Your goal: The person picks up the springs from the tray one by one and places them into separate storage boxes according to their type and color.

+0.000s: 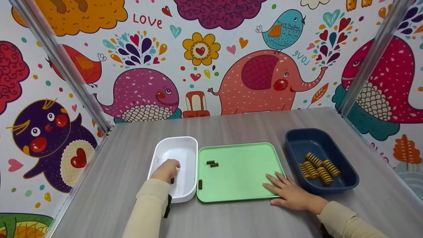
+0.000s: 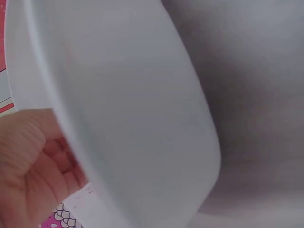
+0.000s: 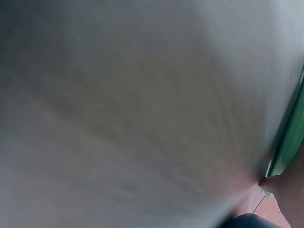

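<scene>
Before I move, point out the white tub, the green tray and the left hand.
White tub (image 1: 182,156), head view: bare inside floor.
Green tray (image 1: 243,172), head view: bare middle of its surface.
Left hand (image 1: 167,170), head view: back of the hand.

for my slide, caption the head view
Left hand in white bin, right hand spread over edge of green tray.

The white bin, round-cornered, stood upright with a small dark-brown piece inside, partly hidden. Just beside it, the light-green tray lay flat, bearing two ridged brown pieces close together and one dark cylinder along its left edge.
</scene>
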Tool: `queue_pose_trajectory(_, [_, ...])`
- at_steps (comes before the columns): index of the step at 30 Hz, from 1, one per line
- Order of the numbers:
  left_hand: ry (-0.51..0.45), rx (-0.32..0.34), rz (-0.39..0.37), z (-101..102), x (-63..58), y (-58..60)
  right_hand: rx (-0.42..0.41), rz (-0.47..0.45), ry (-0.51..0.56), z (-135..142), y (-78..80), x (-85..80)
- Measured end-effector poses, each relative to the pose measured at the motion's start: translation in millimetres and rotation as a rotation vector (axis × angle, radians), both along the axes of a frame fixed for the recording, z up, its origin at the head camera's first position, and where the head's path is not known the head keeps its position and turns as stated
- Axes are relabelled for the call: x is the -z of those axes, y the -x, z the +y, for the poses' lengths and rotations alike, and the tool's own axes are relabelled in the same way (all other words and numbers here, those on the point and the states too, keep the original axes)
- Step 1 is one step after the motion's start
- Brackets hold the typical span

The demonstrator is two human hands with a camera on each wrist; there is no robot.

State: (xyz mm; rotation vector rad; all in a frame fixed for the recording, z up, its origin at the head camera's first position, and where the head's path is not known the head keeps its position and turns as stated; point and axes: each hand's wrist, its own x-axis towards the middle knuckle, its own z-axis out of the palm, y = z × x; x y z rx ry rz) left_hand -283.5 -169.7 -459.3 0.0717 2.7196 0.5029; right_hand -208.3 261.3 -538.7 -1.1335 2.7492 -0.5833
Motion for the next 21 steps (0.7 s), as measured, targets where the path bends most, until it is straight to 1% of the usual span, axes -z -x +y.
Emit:
queue_pose_trajectory(2, [-0.009, 0.006, 0.026, 0, -1.2, 2.2, -0.003, 0.002, 0.007, 0, 0.3, 1.0])
queue_pose_trajectory(6, [-0.007, 0.039, 0.101, 3, -7.1, 6.8, -0.009, 0.004, 0.017, 1, 0.1, 1.7])
queue_pose_trajectory(10, [-0.029, 0.093, 0.198, 10, -16.1, 10.9, -0.004, -0.006, 0.018, 1, -0.3, 0.1])
queue_pose_trajectory(12, [-0.06, 0.12, 0.252, 16, -21.1, 11.9, -0.006, -0.006, 0.013, 1, -0.6, -1.0])
queue_pose_trajectory(15, [-0.114, 0.151, 0.304, 26, -28.3, 10.7, -0.008, 0.002, 0.002, 0, -0.8, -1.8])
queue_pose_trajectory(18, [-0.165, 0.181, 0.332, 39, -34.9, 6.3, -0.01, 0.011, 0.002, -1, -0.7, -1.4])
queue_pose_trajectory(21, [-0.179, 0.216, 0.345, 51, -39.0, 0.4, -0.01, 0.009, 0.007, -1, -0.4, -1.0])
